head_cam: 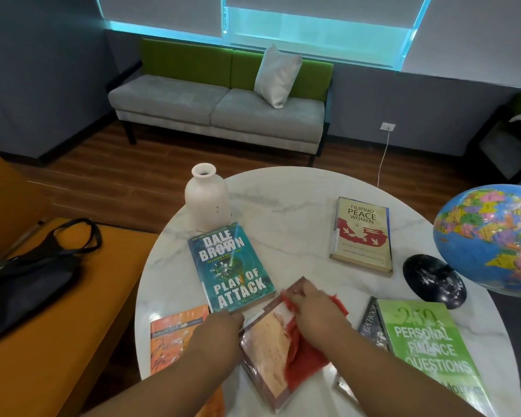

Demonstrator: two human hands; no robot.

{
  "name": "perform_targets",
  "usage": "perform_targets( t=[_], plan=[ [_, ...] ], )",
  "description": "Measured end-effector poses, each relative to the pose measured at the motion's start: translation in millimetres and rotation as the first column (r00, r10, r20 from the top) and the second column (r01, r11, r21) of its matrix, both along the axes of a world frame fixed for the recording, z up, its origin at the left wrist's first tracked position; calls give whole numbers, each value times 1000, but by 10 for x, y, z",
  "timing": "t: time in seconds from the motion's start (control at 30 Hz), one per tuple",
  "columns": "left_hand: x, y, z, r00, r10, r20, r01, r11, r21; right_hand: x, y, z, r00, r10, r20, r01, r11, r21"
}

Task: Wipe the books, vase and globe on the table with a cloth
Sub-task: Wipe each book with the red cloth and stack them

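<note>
A tan and brown book (269, 353) lies at the near edge of the round marble table (286, 206). My left hand (220, 332) grips its left edge. My right hand (315, 314) presses a red cloth (306, 356) onto its cover. Around it lie a teal "Plan of Attack" book (230, 269), an orange book (175, 335), a green finance book (430, 350) over a dark book (372, 325), and a "Filipino Peace Women" book (362, 234). A white vase (206, 198) stands at the table's far left edge. The globe (491, 239) on its black base (433, 281) is at the right.
An orange seat (57, 326) with a dark bag (27, 278) is at the left of the table. A grey and green sofa (220, 106) with a white cushion stands by the far wall. A white cable (384, 158) hangs from a wall socket.
</note>
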State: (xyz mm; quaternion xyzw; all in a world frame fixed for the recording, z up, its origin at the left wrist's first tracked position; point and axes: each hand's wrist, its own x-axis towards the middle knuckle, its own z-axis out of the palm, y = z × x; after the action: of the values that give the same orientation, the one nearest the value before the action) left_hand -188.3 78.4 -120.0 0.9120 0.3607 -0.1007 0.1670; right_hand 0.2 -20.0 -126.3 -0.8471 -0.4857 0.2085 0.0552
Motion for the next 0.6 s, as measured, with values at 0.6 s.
perform_targets(
  t=[0.6],
  plan=[
    [2,22,20,1000,7,-6,-7,998,-63,-278,-395,0,994,-21,-109,31,995,93]
  ],
)
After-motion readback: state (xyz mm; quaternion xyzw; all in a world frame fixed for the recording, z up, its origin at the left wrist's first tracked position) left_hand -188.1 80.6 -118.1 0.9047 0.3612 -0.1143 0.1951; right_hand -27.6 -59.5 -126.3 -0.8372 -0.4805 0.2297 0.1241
